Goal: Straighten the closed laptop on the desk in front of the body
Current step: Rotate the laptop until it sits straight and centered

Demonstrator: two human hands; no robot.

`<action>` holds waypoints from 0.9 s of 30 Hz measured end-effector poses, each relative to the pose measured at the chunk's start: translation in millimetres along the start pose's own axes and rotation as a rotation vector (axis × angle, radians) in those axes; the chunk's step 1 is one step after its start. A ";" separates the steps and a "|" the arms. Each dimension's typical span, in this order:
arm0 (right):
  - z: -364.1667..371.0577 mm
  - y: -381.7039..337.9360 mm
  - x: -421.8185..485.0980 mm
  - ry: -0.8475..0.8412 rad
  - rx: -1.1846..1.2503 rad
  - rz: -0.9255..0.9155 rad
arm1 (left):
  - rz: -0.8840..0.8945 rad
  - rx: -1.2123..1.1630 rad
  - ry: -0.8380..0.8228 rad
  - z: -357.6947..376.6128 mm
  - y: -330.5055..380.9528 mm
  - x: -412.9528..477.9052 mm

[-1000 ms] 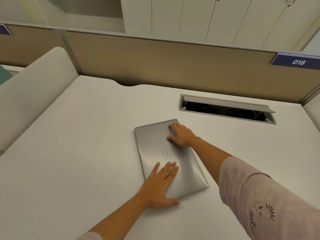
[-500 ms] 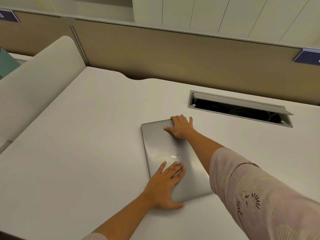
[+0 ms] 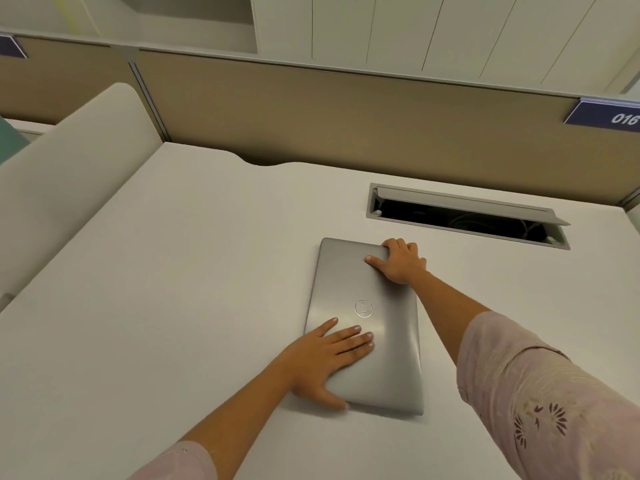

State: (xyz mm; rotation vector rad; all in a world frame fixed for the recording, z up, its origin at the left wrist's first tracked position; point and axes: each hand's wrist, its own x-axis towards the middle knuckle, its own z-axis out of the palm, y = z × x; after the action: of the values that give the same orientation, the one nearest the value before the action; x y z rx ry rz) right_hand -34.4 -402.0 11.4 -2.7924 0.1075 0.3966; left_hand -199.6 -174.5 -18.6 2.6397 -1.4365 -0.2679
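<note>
A closed silver laptop [image 3: 349, 285] with a round logo lies flat on the white desk [image 3: 173, 271], its long sides running nearly straight away from me. My left hand [image 3: 325, 355] lies flat on the near left part of the lid, fingers spread, thumb hooked at the near edge. My right hand [image 3: 400, 261] grips the far right corner, thumb on the lid and fingers curled over the far edge. My right forearm crosses the laptop's right edge.
An open cable hatch [image 3: 464, 220] with a raised flap sits in the desk just beyond and right of the laptop. A tan partition [image 3: 346, 123] bounds the far edge, with a blue label 016 [image 3: 609, 114]. A cream side panel [image 3: 69, 161] rises at the left.
The laptop has turned clockwise under both hands, from slanted to nearly square with the desk. My right hand has shifted from the lid onto its far right corner.
</note>
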 end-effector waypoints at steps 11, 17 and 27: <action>-5.4 75.7 -45.7 0.112 0.032 0.225 | 0.204 0.166 -0.180 -35.1 -65.8 9.5; -0.6 91.5 -66.6 0.160 0.023 0.308 | 0.053 0.204 -0.219 -41.7 -82.6 0.6; -8.8 112.2 -89.2 0.005 0.252 0.193 | -0.524 -0.038 0.068 -29.4 -10.3 -3.8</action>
State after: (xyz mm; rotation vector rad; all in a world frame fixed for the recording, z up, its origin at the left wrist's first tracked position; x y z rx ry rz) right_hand -130.8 -508.5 11.0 -2.5418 0.4015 0.3922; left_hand -186.9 -165.0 8.5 2.9118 -0.6889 -0.2440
